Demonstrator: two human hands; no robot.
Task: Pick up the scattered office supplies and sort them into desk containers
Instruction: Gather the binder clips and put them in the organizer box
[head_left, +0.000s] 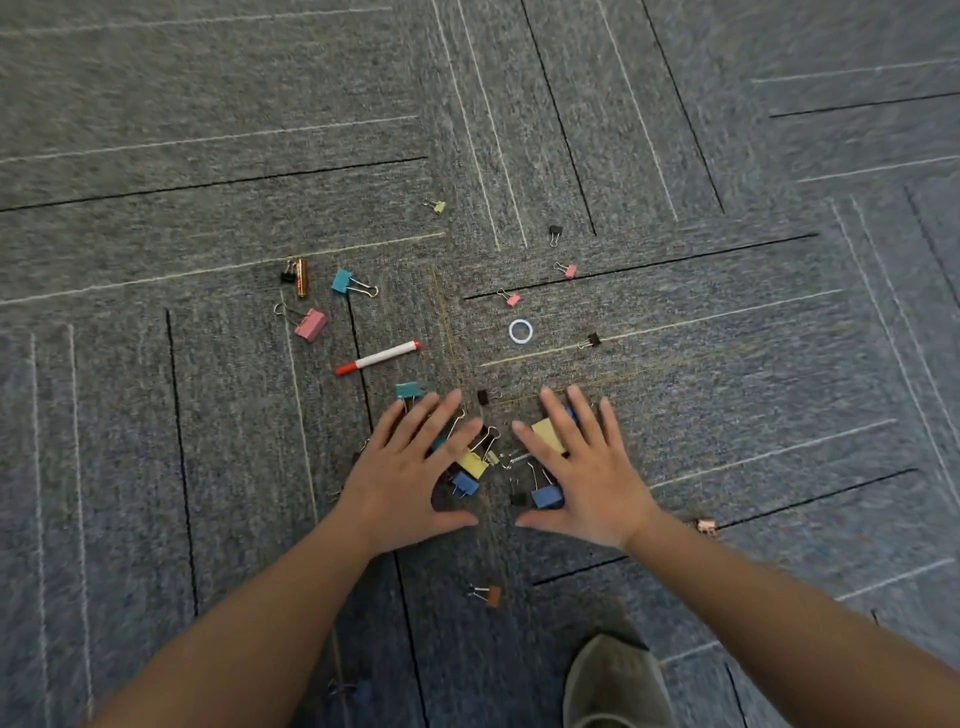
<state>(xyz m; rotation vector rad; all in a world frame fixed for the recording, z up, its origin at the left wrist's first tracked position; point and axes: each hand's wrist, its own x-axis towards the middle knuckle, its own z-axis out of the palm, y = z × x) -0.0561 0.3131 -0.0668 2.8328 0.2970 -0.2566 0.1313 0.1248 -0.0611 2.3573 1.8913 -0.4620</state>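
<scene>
Binder clips lie scattered on grey carpet. My left hand (415, 467) and my right hand (579, 467) hover flat with spread fingers on either side of a small pile: a yellow clip (472, 464), blue clips (466, 483) (546, 496), and another yellow clip (549, 435) partly under my right fingers. Neither hand holds anything. A teal clip (408, 391) sits by my left fingertips. Farther off lie a red-and-white marker (378, 358), a white ring (520, 331), a pink clip (310, 324), a blue clip (343, 281) and a gold battery (302, 277).
Small pink clips (512, 299) (570, 270), black clips (555, 230) (593, 340) and a pale yellow clip (439, 207) dot the far carpet. An orange clip (493, 595) lies near me. My shoe (615, 680) shows at the bottom. No containers are in view.
</scene>
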